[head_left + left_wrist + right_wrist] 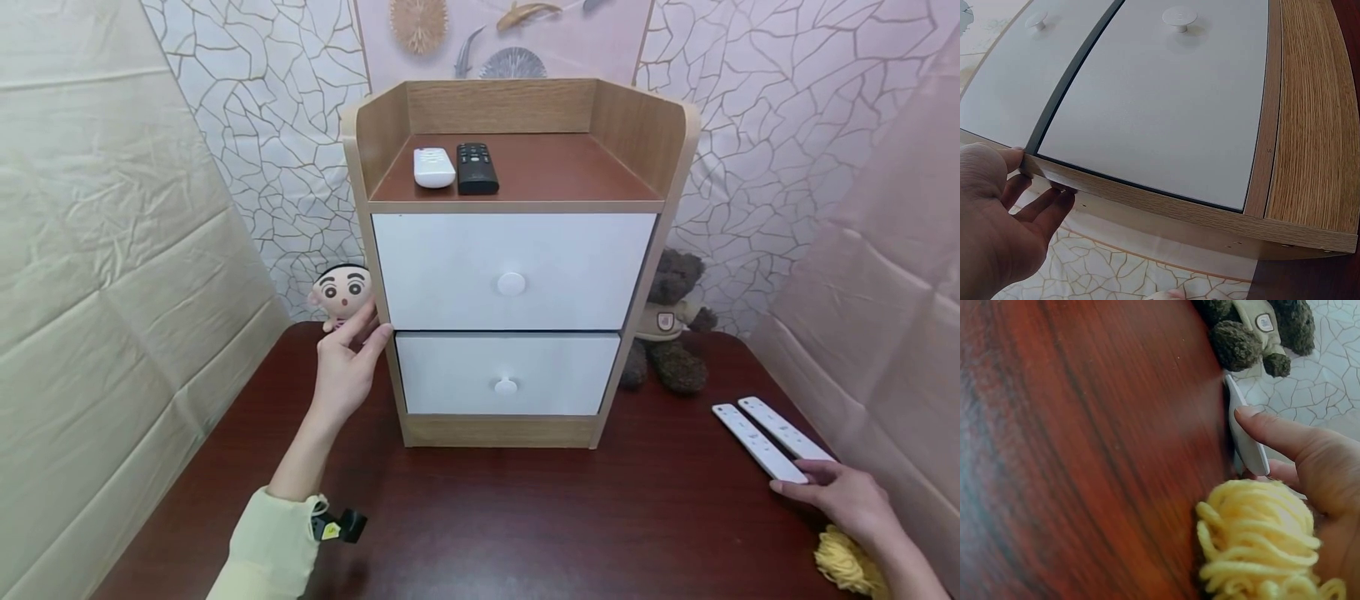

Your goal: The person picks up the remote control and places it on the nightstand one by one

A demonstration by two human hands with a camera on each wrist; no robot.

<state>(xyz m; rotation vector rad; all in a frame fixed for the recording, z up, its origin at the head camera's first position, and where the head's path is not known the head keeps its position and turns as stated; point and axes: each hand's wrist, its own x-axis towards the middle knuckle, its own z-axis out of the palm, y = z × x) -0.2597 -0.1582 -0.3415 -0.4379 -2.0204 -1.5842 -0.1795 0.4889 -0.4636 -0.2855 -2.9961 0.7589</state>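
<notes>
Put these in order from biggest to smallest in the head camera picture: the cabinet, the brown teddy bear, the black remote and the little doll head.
1. cabinet
2. brown teddy bear
3. little doll head
4. black remote

The last two look close in size, and the remote lies foreshortened, so their order is unsure.

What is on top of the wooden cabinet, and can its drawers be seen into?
On the cabinet top shelf lie a white remote and a black remote, side by side. Both white drawers, upper drawer and lower drawer, are closed, so their contents are hidden.
</notes>
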